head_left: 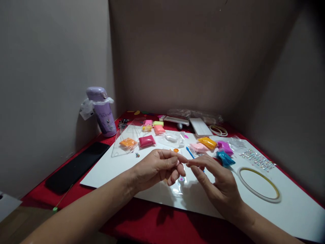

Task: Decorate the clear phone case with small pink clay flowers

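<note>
My left hand (162, 166) is raised over the middle of the white board (101, 173). Its thumb and index finger are pinched on a small pale lump (178, 163), which looks like soft clay and is mostly hidden. My right hand (218, 184) faces it from the other side, its index fingertip meeting the left index fingertip. The right thumb stands apart from that finger, and no object shows between them. Beneath the hands lies a clear plastic sheet (177, 191) bearing small coloured bits. Behind the right fingers rests a blue tool (190, 152), partly covered.
Clay packets in several colours, among them red (147, 141), orange (207, 142) and teal (225, 158), lie across the board. A hoop (260, 201) and a gem sheet (257, 159) are at right. A purple bottle (105, 118) and black phone (78, 166) stand left on red cloth.
</note>
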`<state>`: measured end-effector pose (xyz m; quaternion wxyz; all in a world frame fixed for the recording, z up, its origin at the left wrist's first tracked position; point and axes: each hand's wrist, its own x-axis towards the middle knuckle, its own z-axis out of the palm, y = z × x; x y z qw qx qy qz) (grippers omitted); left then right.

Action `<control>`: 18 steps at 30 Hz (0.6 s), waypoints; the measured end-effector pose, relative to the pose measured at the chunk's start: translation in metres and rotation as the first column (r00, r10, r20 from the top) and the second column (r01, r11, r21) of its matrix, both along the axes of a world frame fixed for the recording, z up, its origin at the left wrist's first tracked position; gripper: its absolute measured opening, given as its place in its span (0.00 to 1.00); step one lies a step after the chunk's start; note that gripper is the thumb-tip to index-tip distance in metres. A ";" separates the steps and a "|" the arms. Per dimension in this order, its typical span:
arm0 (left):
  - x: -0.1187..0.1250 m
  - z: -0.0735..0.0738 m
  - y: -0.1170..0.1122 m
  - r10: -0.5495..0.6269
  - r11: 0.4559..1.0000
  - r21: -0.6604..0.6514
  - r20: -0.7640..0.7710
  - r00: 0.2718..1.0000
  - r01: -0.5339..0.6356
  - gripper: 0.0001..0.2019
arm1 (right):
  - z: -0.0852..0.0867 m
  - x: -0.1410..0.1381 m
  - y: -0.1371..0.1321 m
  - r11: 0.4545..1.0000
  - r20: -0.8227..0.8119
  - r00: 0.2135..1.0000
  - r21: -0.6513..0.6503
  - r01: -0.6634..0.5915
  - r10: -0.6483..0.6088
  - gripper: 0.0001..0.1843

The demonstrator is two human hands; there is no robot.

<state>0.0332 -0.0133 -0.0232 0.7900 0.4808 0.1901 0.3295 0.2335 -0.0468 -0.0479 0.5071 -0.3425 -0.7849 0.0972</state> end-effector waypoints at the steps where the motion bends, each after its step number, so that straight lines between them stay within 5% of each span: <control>1: 0.000 0.000 -0.001 -0.005 1.000 0.012 -0.008 1.000 0.005 0.14 | 0.000 0.000 0.000 1.000 -0.009 1.000 -0.012 -0.004 0.003 0.10; 18: 0.006 -0.001 -0.008 0.107 0.974 0.215 -0.156 0.982 -0.072 0.16 | -0.002 0.000 0.001 0.991 -0.051 0.999 -0.133 -0.006 -0.001 0.06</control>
